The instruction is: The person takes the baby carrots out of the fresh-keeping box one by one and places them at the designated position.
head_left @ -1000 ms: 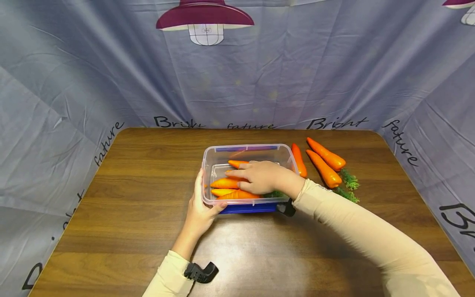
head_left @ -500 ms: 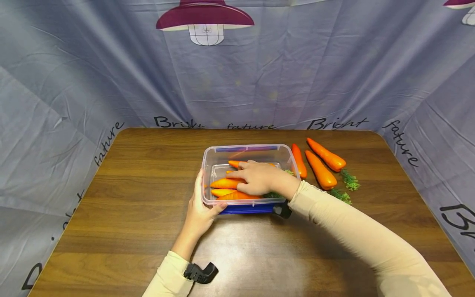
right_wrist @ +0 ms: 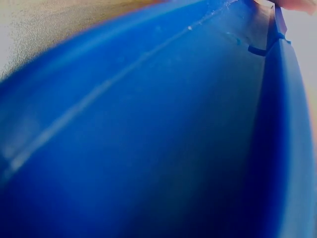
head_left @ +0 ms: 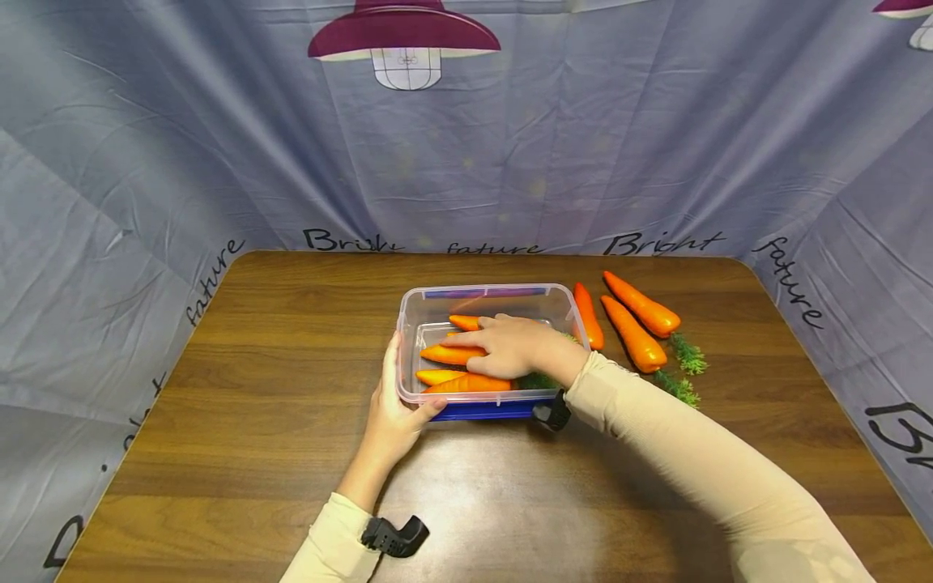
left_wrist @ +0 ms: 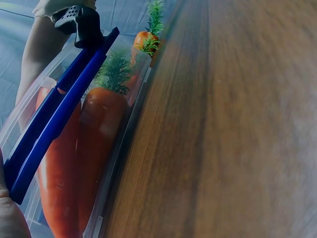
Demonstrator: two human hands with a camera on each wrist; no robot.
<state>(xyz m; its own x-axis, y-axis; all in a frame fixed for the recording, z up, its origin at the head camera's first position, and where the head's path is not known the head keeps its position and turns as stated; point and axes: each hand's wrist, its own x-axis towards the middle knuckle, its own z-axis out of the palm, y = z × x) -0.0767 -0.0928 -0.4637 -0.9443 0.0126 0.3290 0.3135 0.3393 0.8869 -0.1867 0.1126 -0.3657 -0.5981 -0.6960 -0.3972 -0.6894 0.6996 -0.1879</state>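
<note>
A clear plastic food container with blue clip flaps holds several carrots, orange with green tops. My left hand grips its near left corner, thumb at the front and fingers along the side. Inside, my right hand holds an orange carrot between thumb and fingers; its thick end is hidden under the palm. Two carrots show through the clear wall in the left wrist view, one larger carrot nearest the table, behind the lowered blue flap. A blue flap fills the right wrist view.
Right of the container, a carrot lies close against its wall. Two more carrots, one farther back and one nearer, lie beside it with leafy green tops. A printed curtain surrounds the wooden table.
The carrot under my right hand has shifted slightly right and turned a little. One carrot outside the container has moved slightly. My left hand keeps its place on the corner.
</note>
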